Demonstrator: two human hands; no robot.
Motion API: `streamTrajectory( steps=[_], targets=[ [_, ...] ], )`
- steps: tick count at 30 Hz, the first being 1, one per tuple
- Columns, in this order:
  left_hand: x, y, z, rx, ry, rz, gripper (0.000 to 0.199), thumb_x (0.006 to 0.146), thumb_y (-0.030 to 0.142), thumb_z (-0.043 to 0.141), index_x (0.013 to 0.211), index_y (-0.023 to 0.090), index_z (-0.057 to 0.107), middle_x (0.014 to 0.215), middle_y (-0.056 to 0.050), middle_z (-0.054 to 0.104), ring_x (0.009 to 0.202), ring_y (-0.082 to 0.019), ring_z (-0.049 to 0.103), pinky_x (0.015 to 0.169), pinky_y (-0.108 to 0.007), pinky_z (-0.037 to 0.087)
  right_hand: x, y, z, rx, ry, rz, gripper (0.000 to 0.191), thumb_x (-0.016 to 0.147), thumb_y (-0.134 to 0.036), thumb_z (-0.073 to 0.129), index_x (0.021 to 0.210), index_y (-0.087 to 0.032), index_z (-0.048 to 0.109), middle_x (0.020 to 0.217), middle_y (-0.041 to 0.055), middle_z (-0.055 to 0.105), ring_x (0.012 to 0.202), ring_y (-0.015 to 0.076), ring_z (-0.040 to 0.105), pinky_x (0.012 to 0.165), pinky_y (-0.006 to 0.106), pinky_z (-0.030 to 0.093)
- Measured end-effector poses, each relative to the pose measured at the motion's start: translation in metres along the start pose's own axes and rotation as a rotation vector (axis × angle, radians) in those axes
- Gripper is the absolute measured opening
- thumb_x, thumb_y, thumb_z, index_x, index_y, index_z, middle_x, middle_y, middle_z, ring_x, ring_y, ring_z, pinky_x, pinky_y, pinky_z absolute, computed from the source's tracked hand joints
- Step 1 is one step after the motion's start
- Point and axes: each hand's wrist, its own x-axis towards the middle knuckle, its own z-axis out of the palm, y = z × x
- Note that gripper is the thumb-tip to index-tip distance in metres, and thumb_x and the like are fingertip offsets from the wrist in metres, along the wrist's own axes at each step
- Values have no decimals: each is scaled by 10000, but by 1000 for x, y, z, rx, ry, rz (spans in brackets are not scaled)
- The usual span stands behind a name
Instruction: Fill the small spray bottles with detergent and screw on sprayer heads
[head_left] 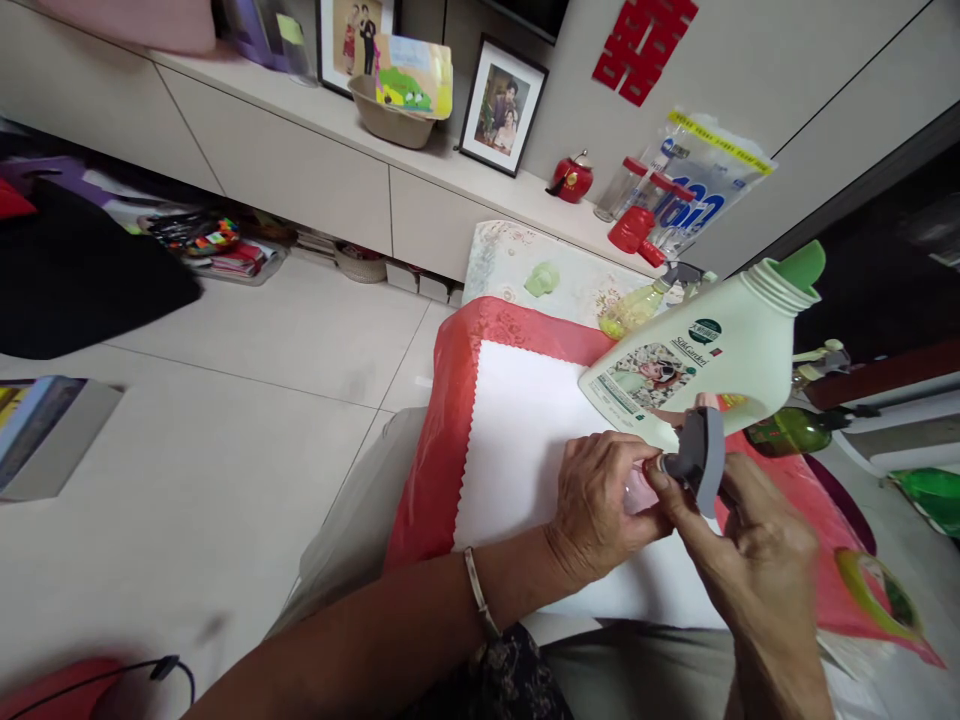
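Note:
My left hand is wrapped round a small pinkish clear bottle, most of it hidden by the fingers. At its neck, my right hand grips the grey spray head with thumb and fingers. Whether the head is fully seated on the neck I cannot tell. Just behind my hands a large pale green detergent bottle stands with its cap off and a green spout showing. Under them lies a white sheet with a scalloped edge on a red cloth.
A light green cap and a yellowish spray bottle are on the patterned surface behind. To the right are a green pump bottle and a roll of tape. The long cabinet holds photo frames and jars.

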Motion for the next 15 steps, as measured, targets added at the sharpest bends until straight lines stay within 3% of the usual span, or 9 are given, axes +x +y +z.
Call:
streamTrajectory(
  steps=[8, 11, 15],
  targets=[
    [2, -4, 1, -69, 14, 23, 168, 876, 261, 650, 1037, 226, 622, 1019, -34, 754, 939, -203, 700, 816, -360, 487, -6, -3, 6, -44, 91, 108, 458, 967, -589, 599, 929, -133, 613, 892, -9, 608, 587, 45, 421, 531, 199, 321],
    [2, -4, 2, -48, 9, 8, 159, 878, 264, 631, 1032, 229, 615, 1029, -36, 756, 936, -207, 698, 821, -374, 480, -8, -4, 6, 0, 93, 129, 425, 969, -556, 606, 898, -137, 613, 850, -7, 596, 684, 66, 505, 602, 191, 364],
    [2, -4, 2, -35, -19, -1, 186, 862, 314, 655, 1019, 226, 608, 1008, -41, 749, 935, -217, 693, 806, -376, 477, -15, -3, 8, 201, 26, 202, 344, 962, -504, 633, 1092, -187, 662, 1008, 1, 624, 868, 98, 583, 691, 180, 428]
  ],
)
